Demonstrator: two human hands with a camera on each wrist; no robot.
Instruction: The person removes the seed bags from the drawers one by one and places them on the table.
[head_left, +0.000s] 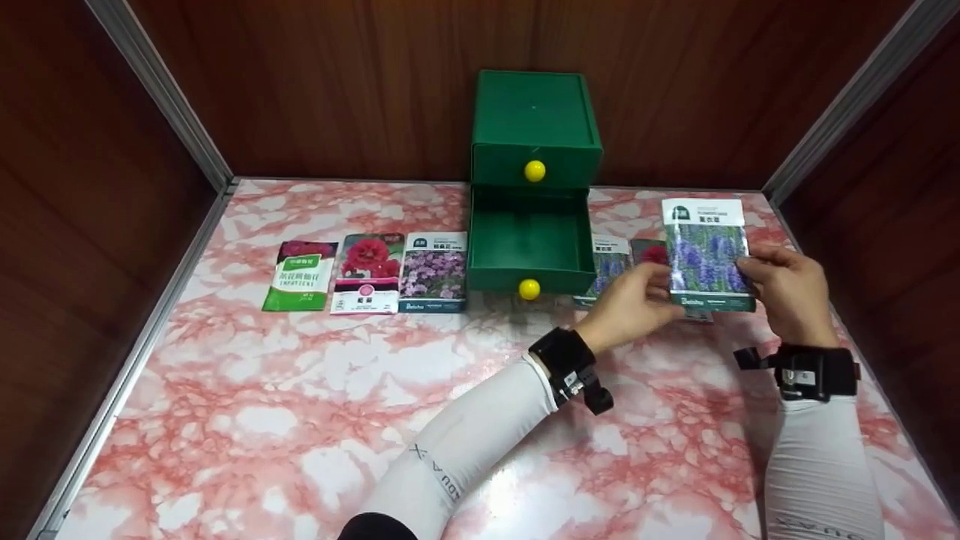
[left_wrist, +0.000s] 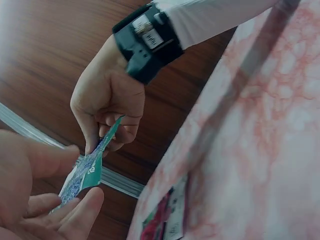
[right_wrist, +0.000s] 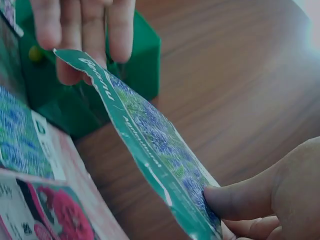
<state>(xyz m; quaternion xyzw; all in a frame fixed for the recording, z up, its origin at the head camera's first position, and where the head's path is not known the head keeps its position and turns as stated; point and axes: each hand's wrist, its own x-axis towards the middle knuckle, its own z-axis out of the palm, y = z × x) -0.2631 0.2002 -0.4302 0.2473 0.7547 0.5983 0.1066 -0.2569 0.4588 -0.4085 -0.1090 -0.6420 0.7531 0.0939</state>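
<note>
The right hand [head_left: 795,292] pinches one edge of a purple-flowered packet [head_left: 709,259] between thumb and fingers, holding it above a red-flowered packet [head_left: 651,253] on the marbled table [head_left: 300,375]; the left hand [head_left: 626,300], thumb and fingers parted, is at the opposite edge, perhaps touching it. Further left, a green drawer unit [head_left: 536,112] has its lower drawer [head_left: 491,282] pulled out.

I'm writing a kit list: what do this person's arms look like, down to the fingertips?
The left sleeve and right sleeve are white and close-fitting, with dark lettering. Black fabric shows at the left sleeve's upper end. A left wrist device and right wrist device, both black and boxy, carry pale labels. Nothing is worn beyond the wrists.
</note>
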